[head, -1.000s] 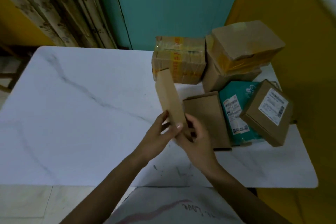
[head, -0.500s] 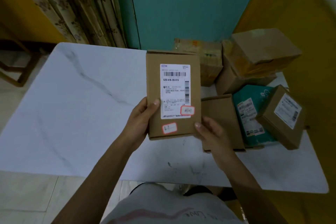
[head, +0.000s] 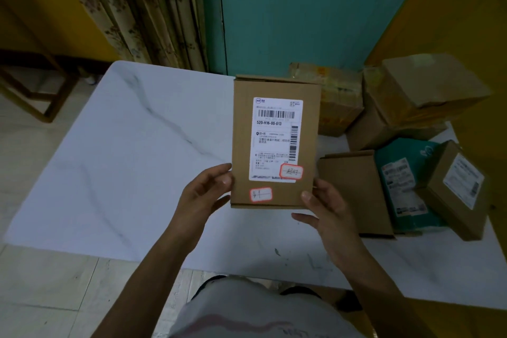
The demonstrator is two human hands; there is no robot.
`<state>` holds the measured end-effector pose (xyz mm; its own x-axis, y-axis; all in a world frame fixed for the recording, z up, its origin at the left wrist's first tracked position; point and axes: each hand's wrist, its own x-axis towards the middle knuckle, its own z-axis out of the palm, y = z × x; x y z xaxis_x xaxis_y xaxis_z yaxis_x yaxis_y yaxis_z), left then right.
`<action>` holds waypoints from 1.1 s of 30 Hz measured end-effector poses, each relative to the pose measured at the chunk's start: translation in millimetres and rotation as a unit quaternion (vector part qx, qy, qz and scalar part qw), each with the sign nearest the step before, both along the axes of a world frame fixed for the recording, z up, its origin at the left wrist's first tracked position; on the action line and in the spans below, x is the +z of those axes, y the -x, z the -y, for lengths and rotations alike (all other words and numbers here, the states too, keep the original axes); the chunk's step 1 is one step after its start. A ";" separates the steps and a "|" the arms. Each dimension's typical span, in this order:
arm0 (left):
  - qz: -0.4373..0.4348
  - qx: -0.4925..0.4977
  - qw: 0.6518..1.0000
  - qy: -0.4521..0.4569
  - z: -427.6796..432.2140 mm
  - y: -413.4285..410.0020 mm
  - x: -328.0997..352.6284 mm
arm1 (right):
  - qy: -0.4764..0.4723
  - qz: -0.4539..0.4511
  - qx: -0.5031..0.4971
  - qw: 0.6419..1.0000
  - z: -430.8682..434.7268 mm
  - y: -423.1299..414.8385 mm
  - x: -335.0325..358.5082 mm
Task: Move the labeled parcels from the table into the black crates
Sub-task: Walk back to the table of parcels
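Observation:
I hold a flat brown cardboard parcel [head: 244, 140] upright above the white marble table [head: 123, 162], its white shipping label and two red-edged stickers facing me. My left hand [head: 203, 197] grips its lower left edge, thumb on the front. My right hand [head: 326, 208] pinches its lower right corner. More parcels lie on the table's right side: a plain flat box [head: 354, 189], a teal mailer bag [head: 403, 181] and a small labeled box [head: 455, 186]. No black crate is in view.
Three bigger cardboard boxes are stacked at the table's far right: a taped one [head: 340, 96], one [head: 373, 129] behind the mailer bag, and another [head: 428, 88] on top. A wooden chair [head: 33, 90] stands at the left, a curtain [head: 142, 8] and teal door [head: 301, 8] behind.
The parcel was edge-on a second ago; it has been turned so its label faces me and raised a little. My right hand shifted to its lower right corner.

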<state>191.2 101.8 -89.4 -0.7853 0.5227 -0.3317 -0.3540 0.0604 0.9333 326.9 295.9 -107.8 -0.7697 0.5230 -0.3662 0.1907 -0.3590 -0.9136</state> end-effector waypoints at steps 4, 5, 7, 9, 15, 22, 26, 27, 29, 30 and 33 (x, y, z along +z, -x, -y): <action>-0.037 -0.005 0.999 0.000 8.1 10.2 1.7 | 0.011 -0.007 0.012 1.000 17.1 8.3 -3.8; -0.045 -0.006 0.999 0.001 10.5 13.1 2.2 | 0.012 -0.010 0.010 1.000 20.9 10.0 -4.7; -0.054 -0.007 0.998 0.001 14.3 18.9 3.9 | 0.011 -0.014 0.005 1.000 27.7 12.5 -5.6; -0.061 -0.006 0.998 0.001 16.1 23.5 7.2 | 0.009 -0.014 -0.002 1.000 32.5 14.6 -4.7; -0.074 0.012 0.997 -0.003 20.1 20.1 17.8 | 0.000 -0.016 0.007 1.000 30.8 14.8 2.6; -0.076 0.040 0.996 0.002 21.6 -12.0 21.6 | -0.017 -0.015 0.062 0.998 8.1 5.3 15.1; -0.090 0.058 0.994 0.013 19.9 -26.9 25.3 | -0.031 -0.021 0.094 0.995 -0.9 -4.5 19.4; -0.094 0.064 0.993 0.015 20.5 -29.5 27.0 | -0.039 -0.026 0.110 0.993 -2.4 -6.2 20.8; -0.103 0.081 0.991 0.022 22.0 -34.9 30.6 | -0.059 -0.032 0.149 0.987 -6.8 -6.6 25.7; -0.107 0.092 0.990 0.024 23.7 -37.4 32.4 | -0.069 -0.036 0.168 0.983 -8.9 -4.4 28.1; -0.104 0.124 0.987 0.012 27.7 -44.7 36.3 | -0.096 -0.050 0.206 0.973 -15.6 7.0 32.8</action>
<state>235.9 74.1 -53.1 -0.9407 0.2992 -0.1601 -0.1617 0.0198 0.9866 319.9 311.5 -74.9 -0.9551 0.2134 -0.2055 0.1898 -0.0919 -0.9775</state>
